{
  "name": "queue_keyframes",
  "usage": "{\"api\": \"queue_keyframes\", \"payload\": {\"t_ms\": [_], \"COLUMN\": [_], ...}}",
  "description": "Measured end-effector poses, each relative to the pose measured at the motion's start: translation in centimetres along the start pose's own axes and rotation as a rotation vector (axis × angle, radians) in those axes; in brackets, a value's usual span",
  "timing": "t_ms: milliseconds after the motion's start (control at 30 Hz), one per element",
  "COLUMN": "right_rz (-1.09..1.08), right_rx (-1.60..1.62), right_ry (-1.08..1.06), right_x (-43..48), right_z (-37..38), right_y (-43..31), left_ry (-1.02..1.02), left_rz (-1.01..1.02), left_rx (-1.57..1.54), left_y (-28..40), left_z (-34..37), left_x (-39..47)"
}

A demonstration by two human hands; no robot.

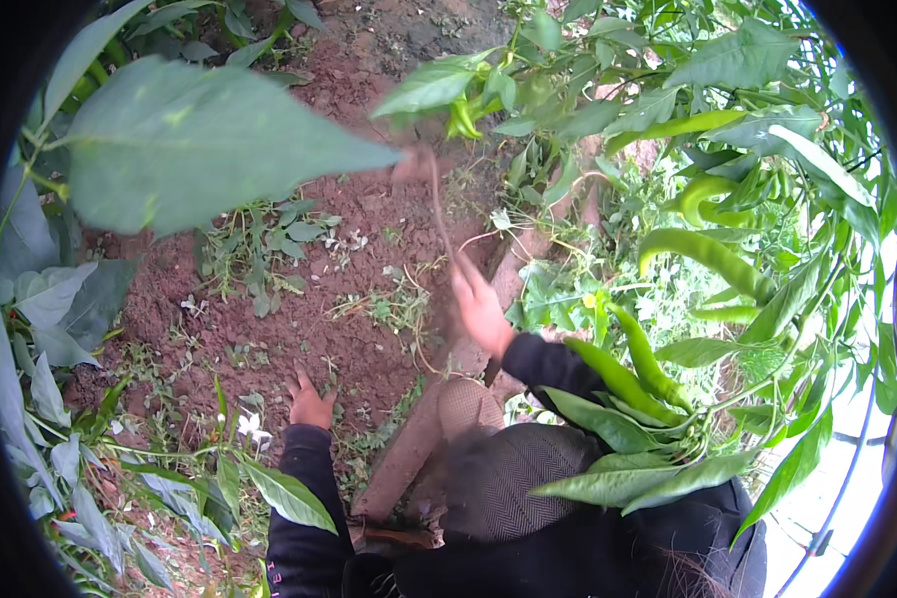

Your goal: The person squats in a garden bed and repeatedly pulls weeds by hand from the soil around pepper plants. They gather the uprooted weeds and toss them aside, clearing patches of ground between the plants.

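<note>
My right hand (pixel 480 305), in a dark sleeve, grips the handle of a thin, blurred hand tool (pixel 437 202). The tool reaches up the view to a small blurred head near the tip of a large leaf; the kind of tool cannot be told. My left hand (pixel 312 402) rests with spread fingers on reddish soil (pixel 374 329), holding nothing that shows. Low weeds (pixel 400 306) grow between the hands and up to the tool. Another weed clump (pixel 258 247) stands farther up and to the left.
Pepper plants with long green peppers (pixel 706 258) crowd the right side. A large pepper leaf (pixel 217 146) hangs close to the camera at upper left. A low soil-covered edge (pixel 404 463) runs diagonally beside my knee. More leafy stems (pixel 217 456) hang near my left forearm.
</note>
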State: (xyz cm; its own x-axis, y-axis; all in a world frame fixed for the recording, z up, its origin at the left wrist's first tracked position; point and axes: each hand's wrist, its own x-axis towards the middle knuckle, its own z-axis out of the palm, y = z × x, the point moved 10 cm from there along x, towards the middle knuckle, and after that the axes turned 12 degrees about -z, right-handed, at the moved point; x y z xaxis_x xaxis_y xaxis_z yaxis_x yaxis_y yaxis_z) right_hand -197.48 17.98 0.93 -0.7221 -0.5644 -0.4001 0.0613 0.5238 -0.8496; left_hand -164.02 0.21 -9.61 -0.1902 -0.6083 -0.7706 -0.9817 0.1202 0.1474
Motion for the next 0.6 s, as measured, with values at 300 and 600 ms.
{"api": "queue_keyframes", "payload": {"t_ms": [300,600], "right_rz": [0.158,-0.186], "right_rx": [0.163,-0.093], "right_ry": [0.168,-0.014], "right_x": [-2.4,-11.1], "right_z": [-0.2,-0.1], "right_y": [6.6,1.6], "left_ry": [0.0,0.018], "left_rz": [0.007,0.014], "left_rx": [0.067,0.016], "left_y": [0.0,0.6], "left_z": [0.3,-0.1], "left_x": [0.2,-0.4]}}
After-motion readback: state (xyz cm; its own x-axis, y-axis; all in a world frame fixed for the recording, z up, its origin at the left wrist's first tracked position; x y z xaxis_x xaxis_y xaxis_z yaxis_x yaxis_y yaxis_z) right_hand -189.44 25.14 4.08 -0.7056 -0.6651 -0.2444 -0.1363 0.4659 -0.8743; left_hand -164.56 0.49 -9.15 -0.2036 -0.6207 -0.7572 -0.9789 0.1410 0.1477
